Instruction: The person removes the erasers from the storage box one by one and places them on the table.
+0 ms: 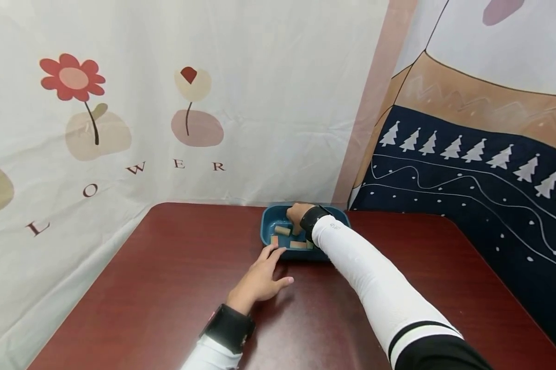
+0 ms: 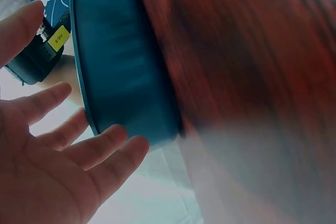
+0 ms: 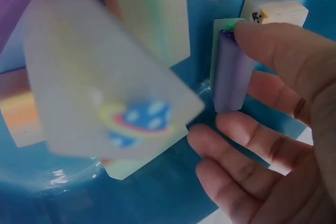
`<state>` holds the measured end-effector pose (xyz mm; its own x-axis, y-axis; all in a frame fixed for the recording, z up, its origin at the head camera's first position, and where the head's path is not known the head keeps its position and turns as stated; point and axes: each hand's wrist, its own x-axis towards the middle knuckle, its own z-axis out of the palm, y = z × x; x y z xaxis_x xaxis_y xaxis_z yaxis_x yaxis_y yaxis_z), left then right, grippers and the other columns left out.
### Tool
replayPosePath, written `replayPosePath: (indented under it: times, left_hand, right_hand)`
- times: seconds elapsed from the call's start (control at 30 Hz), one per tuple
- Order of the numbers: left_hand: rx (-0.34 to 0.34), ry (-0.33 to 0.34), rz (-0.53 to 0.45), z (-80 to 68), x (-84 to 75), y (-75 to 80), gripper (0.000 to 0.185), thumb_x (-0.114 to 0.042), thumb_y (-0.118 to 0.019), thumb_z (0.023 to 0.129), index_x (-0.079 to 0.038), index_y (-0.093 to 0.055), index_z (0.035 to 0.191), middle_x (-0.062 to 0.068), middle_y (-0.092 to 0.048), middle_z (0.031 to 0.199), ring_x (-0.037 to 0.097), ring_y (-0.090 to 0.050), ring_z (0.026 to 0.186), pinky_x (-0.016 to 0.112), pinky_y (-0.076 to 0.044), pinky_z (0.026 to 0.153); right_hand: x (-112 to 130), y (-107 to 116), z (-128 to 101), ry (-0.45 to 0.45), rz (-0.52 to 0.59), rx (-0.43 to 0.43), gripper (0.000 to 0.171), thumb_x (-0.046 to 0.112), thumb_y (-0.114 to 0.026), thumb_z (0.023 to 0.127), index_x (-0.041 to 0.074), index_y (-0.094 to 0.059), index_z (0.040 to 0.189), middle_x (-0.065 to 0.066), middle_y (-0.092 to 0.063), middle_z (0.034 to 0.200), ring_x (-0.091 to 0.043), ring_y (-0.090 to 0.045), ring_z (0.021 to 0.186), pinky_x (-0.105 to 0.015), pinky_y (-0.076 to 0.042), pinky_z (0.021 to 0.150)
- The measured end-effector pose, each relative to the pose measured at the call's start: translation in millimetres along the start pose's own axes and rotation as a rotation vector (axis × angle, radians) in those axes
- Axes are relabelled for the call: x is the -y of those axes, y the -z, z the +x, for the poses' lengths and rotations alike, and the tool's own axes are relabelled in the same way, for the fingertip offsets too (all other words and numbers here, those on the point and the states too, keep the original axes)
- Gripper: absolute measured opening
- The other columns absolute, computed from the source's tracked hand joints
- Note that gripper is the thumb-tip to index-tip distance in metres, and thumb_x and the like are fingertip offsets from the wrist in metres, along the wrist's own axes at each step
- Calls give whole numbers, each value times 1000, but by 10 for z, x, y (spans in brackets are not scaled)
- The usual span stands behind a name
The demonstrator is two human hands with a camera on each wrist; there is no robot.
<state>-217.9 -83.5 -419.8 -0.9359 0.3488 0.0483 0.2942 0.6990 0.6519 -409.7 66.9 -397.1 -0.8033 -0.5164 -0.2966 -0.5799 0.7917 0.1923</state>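
Note:
A blue plastic bin (image 1: 306, 254) stands at the far side of the table, with several small blocks inside. My right hand (image 1: 298, 211) reaches down into it. In the right wrist view, thumb and fingers pinch a narrow purple block (image 3: 231, 77) with a pale green side. Close to that camera is a blurred whitish block (image 3: 115, 77) with a blue and rainbow picture. A white block (image 3: 278, 11) with a small animal drawing lies behind the thumb. My left hand (image 1: 259, 280), fingers spread, is at the bin's front wall (image 2: 115, 51); its fingertips reach the rim, contact unclear.
The dark red table (image 1: 176, 288) carries the bin near its back edge. Behind it hangs a white cloth (image 1: 278, 103) with flower prints. A navy cloth (image 1: 444, 185) with white trees hangs at the right.

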Motion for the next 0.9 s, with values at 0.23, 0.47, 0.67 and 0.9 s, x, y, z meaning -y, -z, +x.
replayPosePath:
  times: [0.23,0.47,0.67,0.9]
  left_hand:
    - [7,-5,-2,-31,4,-8,70,-33,-70,90,-12,-38,149,12,-25,154,39,-40,130,55,-39,99]
    - [-3,-13,3,-17,7,-12,70,-33,-70,90,-12,-38,149,11,-25,154,39,-41,130,55,-39,99]
    - [-5,-19,7,-12,-3,-15,70,-32,-70,90,-9,-38,149,12,-26,154,38,-41,131,54,-39,100]
    - [3,6,13,-17,1,3,72,-33,-70,90,-8,-37,149,11,-27,153,36,-43,129,54,-40,100]
  right_hand:
    - [-7,79,-75,20,72,-25,19,15,-83,77,16,-64,76,4,-60,72,-12,-57,67,-28,-49,63]
    - [-57,210,-181,36,99,-87,22,11,-81,75,15,-60,72,3,-57,69,-11,-55,63,-27,-45,57]
    - [-98,252,-278,64,90,-158,20,12,-81,75,15,-62,73,4,-57,70,-11,-56,64,-27,-47,58]
    - [-100,364,-432,100,94,-219,21,13,-80,74,16,-60,69,2,-55,68,-12,-54,61,-27,-43,54]
